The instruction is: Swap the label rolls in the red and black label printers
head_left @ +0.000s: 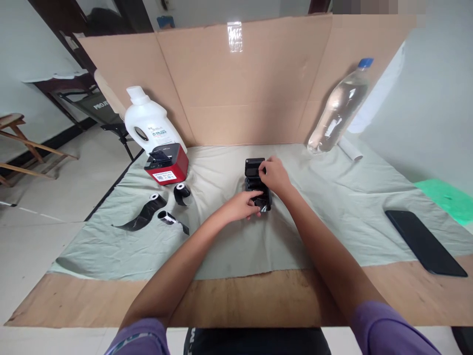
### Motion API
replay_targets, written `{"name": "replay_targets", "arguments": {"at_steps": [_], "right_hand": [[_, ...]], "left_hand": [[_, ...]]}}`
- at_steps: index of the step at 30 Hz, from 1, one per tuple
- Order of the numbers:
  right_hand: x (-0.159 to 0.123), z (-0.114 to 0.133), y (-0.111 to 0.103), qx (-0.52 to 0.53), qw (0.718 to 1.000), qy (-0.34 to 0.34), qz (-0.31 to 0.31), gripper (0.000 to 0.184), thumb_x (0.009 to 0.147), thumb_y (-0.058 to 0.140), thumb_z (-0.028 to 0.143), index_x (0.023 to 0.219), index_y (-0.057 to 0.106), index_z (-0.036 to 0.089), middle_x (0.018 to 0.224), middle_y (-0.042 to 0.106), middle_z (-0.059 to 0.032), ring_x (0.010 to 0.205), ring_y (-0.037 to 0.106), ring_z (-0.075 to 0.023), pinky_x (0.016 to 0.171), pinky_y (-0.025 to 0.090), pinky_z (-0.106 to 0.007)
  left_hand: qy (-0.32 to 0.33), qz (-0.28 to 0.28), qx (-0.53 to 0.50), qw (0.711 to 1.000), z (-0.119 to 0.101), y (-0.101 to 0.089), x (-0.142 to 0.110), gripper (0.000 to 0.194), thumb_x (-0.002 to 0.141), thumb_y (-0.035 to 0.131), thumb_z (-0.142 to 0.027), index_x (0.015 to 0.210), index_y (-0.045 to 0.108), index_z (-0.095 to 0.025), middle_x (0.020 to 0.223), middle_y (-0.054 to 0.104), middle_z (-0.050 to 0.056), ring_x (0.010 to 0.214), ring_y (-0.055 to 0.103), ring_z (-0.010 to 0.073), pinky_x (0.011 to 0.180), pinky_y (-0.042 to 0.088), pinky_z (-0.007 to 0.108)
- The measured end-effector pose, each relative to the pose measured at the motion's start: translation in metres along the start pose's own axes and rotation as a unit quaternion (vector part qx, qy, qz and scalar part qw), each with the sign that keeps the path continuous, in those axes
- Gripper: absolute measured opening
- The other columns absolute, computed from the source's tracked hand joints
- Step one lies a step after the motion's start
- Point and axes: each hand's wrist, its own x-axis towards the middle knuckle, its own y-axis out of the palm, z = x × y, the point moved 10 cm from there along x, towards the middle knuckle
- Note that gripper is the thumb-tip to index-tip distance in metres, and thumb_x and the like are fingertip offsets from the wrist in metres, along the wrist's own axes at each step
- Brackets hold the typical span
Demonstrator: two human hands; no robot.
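Observation:
A small black printer (pixel 253 183) lies in the middle of the cloth with its hinged lid (pixel 254 162) raised at the far end. My left hand (pixel 242 206) holds the near left part of its body, thumb and fingers around the edge. At the far right, my right hand (pixel 274 173) has its fingers closed on the lid's right edge. Part of the printer's inside is hidden behind my fingers, and I cannot make out what lies in it. Something shiny shows at its near end.
On the left are black paper rolls (pixel 157 200), a red and black box-shaped device (pixel 173 165) and a white detergent bottle (pixel 153 121). A clear bottle (pixel 342 111) leans against the cardboard screen (pixel 247 88) at right. A black phone (pixel 424 242) lies near the right edge.

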Motion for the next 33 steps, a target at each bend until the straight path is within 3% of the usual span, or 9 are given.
{"name": "replay_targets", "arguments": {"at_steps": [3, 8, 11, 15, 17, 19, 22, 25, 33], "right_hand": [[0.005, -0.006, -0.011, 0.074, 0.994, -0.021, -0.076, 0.029, 0.091, 0.051, 0.016, 0.114, 0.069, 0.016, 0.124, 0.065, -0.0150, 0.118, 0.056, -0.0304, 0.102, 0.046, -0.044], [0.011, -0.008, -0.007, 0.171, 0.983, -0.047, -0.048, 0.034, 0.085, 0.053, 0.014, 0.117, 0.065, 0.018, 0.120, 0.065, -0.0118, 0.096, 0.062, -0.0238, 0.092, 0.050, -0.041], [0.010, 0.000, -0.013, 0.161, 0.985, -0.067, 0.009, 0.030, 0.082, 0.056, 0.012, 0.109, 0.068, 0.017, 0.114, 0.062, -0.0104, 0.085, 0.061, -0.0192, 0.089, 0.050, -0.037], [-0.003, 0.012, -0.008, 0.110, 0.973, -0.079, 0.185, 0.022, 0.081, 0.062, 0.014, 0.099, 0.074, 0.020, 0.102, 0.063, -0.0059, 0.082, 0.059, -0.0172, 0.080, 0.048, -0.030], [-0.011, 0.013, -0.004, 0.077, 0.963, -0.067, 0.251, 0.018, 0.084, 0.063, 0.018, 0.096, 0.076, 0.022, 0.101, 0.065, -0.0052, 0.085, 0.060, -0.0183, 0.077, 0.047, -0.029], [-0.013, 0.009, -0.006, 0.056, 0.966, -0.044, 0.247, 0.021, 0.087, 0.065, 0.022, 0.104, 0.076, 0.023, 0.109, 0.065, -0.0066, 0.090, 0.062, -0.0198, 0.080, 0.048, -0.030], [-0.010, -0.002, -0.002, 0.047, 0.974, 0.005, 0.224, 0.044, 0.088, 0.069, 0.030, 0.131, 0.067, 0.026, 0.127, 0.061, -0.0109, 0.104, 0.063, -0.0237, 0.091, 0.050, -0.034], [-0.013, -0.017, 0.016, 0.049, 0.958, 0.072, 0.272, 0.057, 0.088, 0.072, 0.038, 0.142, 0.060, 0.028, 0.137, 0.060, -0.0119, 0.115, 0.063, -0.0271, 0.098, 0.049, -0.037], [-0.024, -0.027, 0.027, 0.101, 0.946, 0.132, 0.279, 0.062, 0.090, 0.068, 0.032, 0.149, 0.053, 0.019, 0.127, 0.070, -0.0130, 0.108, 0.069, -0.0247, 0.096, 0.051, -0.032]], "left_hand": [[0.002, 0.010, 0.009, 1.000, -0.003, 0.000, -0.002, 0.067, 0.085, 0.061, -0.017, 0.151, 0.052, -0.014, 0.085, 0.078, 0.006, 0.053, 0.055, 0.0109, 0.058, 0.045, 0.025], [0.006, 0.064, 0.022, 0.998, -0.007, 0.007, -0.006, 0.053, 0.084, 0.063, -0.021, 0.137, 0.066, -0.016, 0.093, 0.079, 0.006, 0.059, 0.062, 0.0119, 0.065, 0.049, 0.026], [0.001, 0.086, 0.028, 0.996, -0.005, 0.009, -0.006, 0.046, 0.084, 0.067, -0.024, 0.129, 0.071, -0.017, 0.096, 0.080, 0.007, 0.060, 0.065, 0.0125, 0.066, 0.050, 0.026], [0.003, 0.104, 0.022, 0.994, -0.001, 0.009, -0.006, 0.041, 0.084, 0.066, -0.022, 0.125, 0.074, -0.018, 0.098, 0.080, 0.007, 0.063, 0.067, 0.0117, 0.069, 0.052, 0.026], [0.002, 0.116, 0.008, 0.993, 0.001, 0.009, -0.007, 0.039, 0.084, 0.066, -0.022, 0.122, 0.075, -0.017, 0.098, 0.080, 0.007, 0.064, 0.068, 0.0119, 0.070, 0.053, 0.026], [-0.001, 0.129, -0.007, 0.992, 0.003, 0.010, -0.007, 0.036, 0.083, 0.068, -0.023, 0.118, 0.077, -0.017, 0.098, 0.080, 0.008, 0.066, 0.069, 0.0126, 0.071, 0.054, 0.026], [0.001, 0.140, -0.009, 0.990, 0.005, 0.011, -0.006, 0.035, 0.083, 0.070, -0.024, 0.116, 0.077, -0.018, 0.099, 0.080, 0.007, 0.067, 0.070, 0.0127, 0.072, 0.055, 0.026], [-0.003, 0.158, -0.001, 0.987, 0.009, 0.014, -0.005, 0.032, 0.084, 0.069, -0.024, 0.114, 0.078, -0.019, 0.101, 0.080, 0.007, 0.069, 0.071, 0.0129, 0.073, 0.055, 0.026], [-0.016, 0.256, 0.029, 0.966, 0.021, 0.031, -0.015, 0.019, 0.080, 0.069, -0.020, 0.095, 0.080, -0.018, 0.098, 0.081, 0.008, 0.075, 0.075, 0.0162, 0.075, 0.057, 0.027]]}}
